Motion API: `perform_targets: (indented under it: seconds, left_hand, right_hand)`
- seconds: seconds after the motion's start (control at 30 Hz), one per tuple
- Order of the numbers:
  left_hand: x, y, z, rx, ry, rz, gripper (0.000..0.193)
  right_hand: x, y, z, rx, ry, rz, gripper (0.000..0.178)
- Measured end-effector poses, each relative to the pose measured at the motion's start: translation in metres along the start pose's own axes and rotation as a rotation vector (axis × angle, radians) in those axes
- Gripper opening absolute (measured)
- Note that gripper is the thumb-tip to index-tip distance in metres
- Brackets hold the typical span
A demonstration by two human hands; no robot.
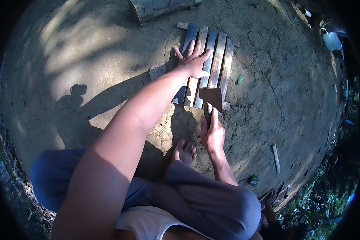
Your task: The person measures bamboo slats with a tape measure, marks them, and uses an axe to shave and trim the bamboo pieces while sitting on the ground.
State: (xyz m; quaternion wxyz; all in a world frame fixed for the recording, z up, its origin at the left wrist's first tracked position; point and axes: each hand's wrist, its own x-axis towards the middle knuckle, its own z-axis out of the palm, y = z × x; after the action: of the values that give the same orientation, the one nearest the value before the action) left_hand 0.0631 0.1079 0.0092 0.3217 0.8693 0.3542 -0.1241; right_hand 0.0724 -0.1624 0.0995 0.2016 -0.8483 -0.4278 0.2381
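My left hand (194, 62) lies flat, fingers (191, 47) spread, on the row of grey weathered wooden slats (218, 60) at upper centre, on cracked dry earth (276, 100). My right hand (213, 136), fingers curled shut, grips the handle of a rusty flat-bladed chopper (211, 99), its blade over the slats' near ends.
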Motion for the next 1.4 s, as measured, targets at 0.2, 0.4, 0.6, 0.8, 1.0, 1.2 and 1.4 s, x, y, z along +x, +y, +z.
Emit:
perform_targets:
  seconds: [0.2,0.4,0.6,0.8,1.0,1.2,1.4]
  left_hand:
    - [0.0,0.003,-0.002,0.006,-0.011,-0.002,0.115]
    - [0.008,0.008,-0.003,0.007,0.001,0.003,0.117]
    - [0.002,0.006,-0.008,0.044,-0.054,-0.046,0.118]
    - [0.0,0.005,-0.011,0.045,-0.062,-0.026,0.115]
    - [0.005,0.002,-0.007,0.08,0.018,0.004,0.113]
    - [-0.073,0.043,0.006,0.347,0.126,0.333,0.113]
    - [-0.115,0.029,0.022,0.433,0.029,0.448,0.114]
  right_hand:
    - [0.003,0.021,-0.001,-0.093,-0.133,0.113,0.065]
    - [-0.014,0.027,0.011,-0.036,0.148,-0.01,0.059]
    - [-0.014,0.002,-0.002,-0.013,0.117,0.002,0.064]
    - [-0.004,0.029,0.009,-0.107,-0.077,0.09,0.069]
    - [-0.072,0.052,-0.009,0.458,0.153,0.403,0.057]
    - [-0.13,0.109,-0.022,0.188,0.146,0.656,0.048]
    - [-0.221,0.176,-0.052,0.088,0.627,0.714,0.029]
